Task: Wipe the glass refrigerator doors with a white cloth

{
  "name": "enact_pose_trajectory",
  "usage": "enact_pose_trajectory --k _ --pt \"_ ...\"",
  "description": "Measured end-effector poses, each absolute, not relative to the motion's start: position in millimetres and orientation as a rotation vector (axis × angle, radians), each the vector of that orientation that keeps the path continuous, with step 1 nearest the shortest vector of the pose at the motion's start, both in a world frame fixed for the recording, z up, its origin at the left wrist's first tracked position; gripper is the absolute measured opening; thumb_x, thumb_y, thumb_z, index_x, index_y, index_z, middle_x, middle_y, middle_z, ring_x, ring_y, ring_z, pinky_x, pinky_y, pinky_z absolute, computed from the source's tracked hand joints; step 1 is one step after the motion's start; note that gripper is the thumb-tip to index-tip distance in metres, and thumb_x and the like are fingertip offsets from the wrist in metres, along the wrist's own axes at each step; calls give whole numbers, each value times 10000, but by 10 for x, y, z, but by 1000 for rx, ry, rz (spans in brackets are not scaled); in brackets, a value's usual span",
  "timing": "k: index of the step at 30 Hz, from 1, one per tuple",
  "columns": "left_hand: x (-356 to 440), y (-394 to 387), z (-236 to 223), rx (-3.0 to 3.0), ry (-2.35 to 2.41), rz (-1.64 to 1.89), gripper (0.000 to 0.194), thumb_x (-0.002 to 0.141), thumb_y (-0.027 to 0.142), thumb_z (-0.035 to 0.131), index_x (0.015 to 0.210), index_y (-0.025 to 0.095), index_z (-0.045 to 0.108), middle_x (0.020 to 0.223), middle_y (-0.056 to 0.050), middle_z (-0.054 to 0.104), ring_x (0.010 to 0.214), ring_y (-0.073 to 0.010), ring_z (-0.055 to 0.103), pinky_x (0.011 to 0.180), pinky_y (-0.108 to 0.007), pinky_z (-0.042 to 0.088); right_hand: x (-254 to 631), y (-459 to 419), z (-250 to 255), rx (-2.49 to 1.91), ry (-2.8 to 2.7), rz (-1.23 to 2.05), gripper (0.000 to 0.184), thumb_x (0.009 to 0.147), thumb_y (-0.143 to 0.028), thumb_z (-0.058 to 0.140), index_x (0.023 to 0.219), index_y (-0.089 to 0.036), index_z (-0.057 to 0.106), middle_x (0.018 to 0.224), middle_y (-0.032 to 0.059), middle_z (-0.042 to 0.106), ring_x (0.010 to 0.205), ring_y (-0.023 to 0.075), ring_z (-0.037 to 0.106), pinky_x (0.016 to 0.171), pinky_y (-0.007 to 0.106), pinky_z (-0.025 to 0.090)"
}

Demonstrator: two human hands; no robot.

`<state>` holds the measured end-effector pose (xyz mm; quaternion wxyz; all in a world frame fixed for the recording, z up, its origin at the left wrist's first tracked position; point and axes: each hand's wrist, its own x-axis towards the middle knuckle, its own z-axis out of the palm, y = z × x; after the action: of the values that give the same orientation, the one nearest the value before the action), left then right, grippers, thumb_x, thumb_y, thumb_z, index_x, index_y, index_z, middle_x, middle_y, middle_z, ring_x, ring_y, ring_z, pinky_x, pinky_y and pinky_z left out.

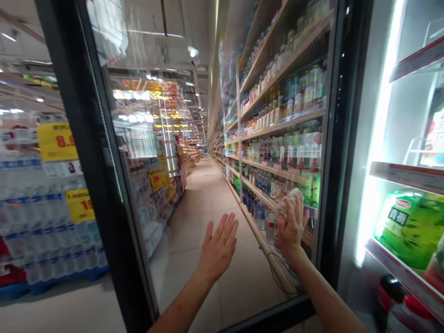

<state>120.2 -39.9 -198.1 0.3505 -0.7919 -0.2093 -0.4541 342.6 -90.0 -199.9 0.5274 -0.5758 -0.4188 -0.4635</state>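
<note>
A white cloth (293, 196) is at the glass door (180, 259), under my right hand (291, 226).
My right fingers hold it against the pane, near the right black edge (347, 115); my left hand (218, 245) is open, lower, and wide glass stretches to the slanting left edge (93, 162).

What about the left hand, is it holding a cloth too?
No, the left hand is empty; the right hand holds the cloth.
</note>
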Motion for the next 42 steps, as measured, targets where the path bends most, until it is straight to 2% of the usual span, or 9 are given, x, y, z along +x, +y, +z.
enact_pose_trajectory --k 3,9,13,15,21,27,34,39,42 --pt "1191 -391 -1995 -2046 -519 -1194 459 838 229 460 1292 190 406 1340 -38 422 1339 -152 189 1117 -408 34 3418 -884 -2007 -1412 -839 -1039 531 848 -237 368 1366 -194 263 1438 169 250 1333 306 215 1002 596 218" --pt "1173 -382 -2011 -2054 -514 -1177 452 840 200 444 1290 189 409 1345 -29 416 1340 -150 186 1115 -409 39 3134 -891 -2180 -1297 -1442 -1207 528 812 -224 455 1322 -288 335 1430 85 302 1323 275 254 1045 549 188" --pt "1171 -386 -2032 -2038 -505 -1180 443 836 189 439 1279 190 425 1326 -42 443 1334 -151 206 1114 -405 57 3420 -902 -2105 -1396 -916 -1084 520 841 -240 390 1352 -213 295 1433 156 268 1324 300 241 1002 588 223" --pt "1175 -389 -2037 -2027 -507 -1185 437 839 192 437 1275 193 430 1318 -51 455 1331 -148 214 1114 -403 59 3376 -882 -2072 -1394 -835 -1049 531 845 -233 371 1365 -197 268 1432 168 263 1330 304 222 994 594 230" --pt "1148 -386 -2032 -2057 -498 -1160 422 847 196 429 1269 186 438 1329 -46 441 1337 -157 195 1114 -412 56 2937 -858 -2131 -1237 -1492 -1200 531 795 -202 465 1310 -281 361 1422 80 319 1317 273 268 1052 535 187" --pt "1121 -388 -2043 -2048 -468 -1161 417 837 176 432 1254 184 454 1333 -26 439 1338 -150 192 1118 -392 55 3385 -845 -1870 -1363 -817 -1037 524 842 -241 366 1358 -195 288 1434 163 262 1327 294 233 1005 582 224" --pt "1010 -382 -1939 -2009 -515 -1255 419 842 264 466 1245 147 454 1270 -82 510 1326 -153 230 1112 -374 100 3043 -851 -2010 -1250 -1440 -1217 524 797 -211 455 1309 -272 358 1412 96 330 1321 279 257 1047 540 189" --pt "897 -371 -1881 -2018 -500 -1271 472 840 283 481 1286 148 403 1251 -99 525 1301 -163 290 1106 -365 123 3293 -833 -1794 -1346 -899 -1099 526 830 -228 391 1348 -191 303 1422 167 287 1326 301 235 1011 583 210" --pt "870 -382 -1849 -2018 -512 -1314 499 836 248 489 1313 168 364 1246 -92 530 1288 -164 315 1103 -372 137 3072 -795 -1705 -1295 -1038 -1126 527 819 -220 411 1338 -197 329 1425 148 292 1329 293 230 1030 556 206"
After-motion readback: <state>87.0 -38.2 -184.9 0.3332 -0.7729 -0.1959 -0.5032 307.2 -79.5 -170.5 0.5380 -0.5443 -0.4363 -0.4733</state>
